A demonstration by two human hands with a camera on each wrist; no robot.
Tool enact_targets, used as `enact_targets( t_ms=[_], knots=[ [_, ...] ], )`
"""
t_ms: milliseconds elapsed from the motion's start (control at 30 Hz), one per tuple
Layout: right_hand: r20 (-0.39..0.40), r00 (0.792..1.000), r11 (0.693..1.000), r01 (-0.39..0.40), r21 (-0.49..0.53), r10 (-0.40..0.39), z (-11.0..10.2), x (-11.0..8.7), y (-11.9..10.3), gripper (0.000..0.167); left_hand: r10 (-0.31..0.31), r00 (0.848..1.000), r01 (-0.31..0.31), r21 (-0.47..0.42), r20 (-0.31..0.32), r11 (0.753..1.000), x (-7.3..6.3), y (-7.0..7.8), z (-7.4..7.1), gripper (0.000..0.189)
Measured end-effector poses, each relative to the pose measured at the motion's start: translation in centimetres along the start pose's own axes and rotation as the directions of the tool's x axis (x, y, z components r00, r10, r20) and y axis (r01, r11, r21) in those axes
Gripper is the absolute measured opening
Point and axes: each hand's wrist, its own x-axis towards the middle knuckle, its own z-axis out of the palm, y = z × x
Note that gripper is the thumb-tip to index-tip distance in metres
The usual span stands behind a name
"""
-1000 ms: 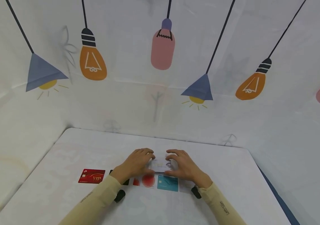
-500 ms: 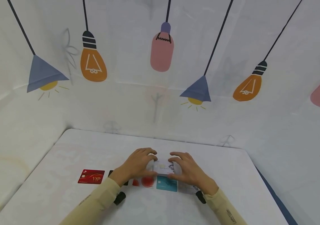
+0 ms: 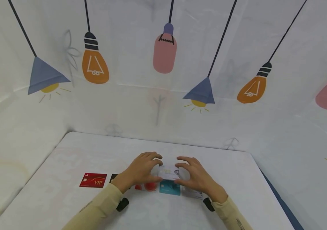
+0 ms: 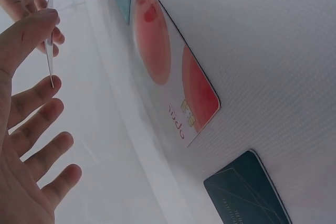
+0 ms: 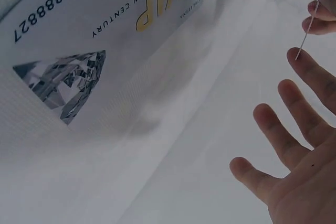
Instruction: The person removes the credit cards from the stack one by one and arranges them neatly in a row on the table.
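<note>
A white bank card [image 3: 169,172] is held above the table by its two short ends. My left hand [image 3: 141,168] pinches its left end between thumb and index finger; in the left wrist view the card [image 4: 50,56] appears nearly edge-on, the other fingers spread. The right end is pinched by my right hand [image 3: 197,176], whose remaining fingers stand apart from the card. Beneath lies a row of cards: a red VIP card [image 3: 93,180], a dark card [image 4: 247,190] mostly behind the left wrist, a white card with red circles [image 4: 152,40], a teal card [image 3: 170,187] and a white VIP card with a diamond [image 5: 121,24].
The white tabletop [image 3: 74,207] carries the cards in its middle. A white wall cloth [image 3: 134,105] printed with lamps rises behind its back edge. Black wrist-worn pieces [image 3: 122,204] show under both forearms.
Both hands have shifted slightly to the right with the white card, the right hand more than the left. More of the white VIP card in the row now shows.
</note>
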Motion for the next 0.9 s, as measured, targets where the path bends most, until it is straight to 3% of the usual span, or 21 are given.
enact_targets(
  t_ms=[433, 700, 900],
  knots=[
    [-0.069, 0.997, 1.000, 0.023, 0.004, -0.023, -1.2, -1.3, 0.3, 0.062, 0.016, 1.000, -0.016, -0.018, 0.008, 1.000, 0.7, 1.5, -0.2, 0.051],
    [-0.103, 0.994, 0.999, 0.041, -0.010, -0.042, -1.7, -2.8, 1.1, 0.062, 0.040, 0.999, -0.041, -0.019, -0.008, 0.999, 1.5, 2.3, 0.8, 0.051],
    [-0.089, 0.996, 1.000, 0.003, 0.001, -0.003, -2.1, -4.3, 1.6, 0.060, 0.049, 0.999, -0.049, 0.013, 0.000, 0.999, 2.2, 3.3, 1.7, 0.053]
  ],
)
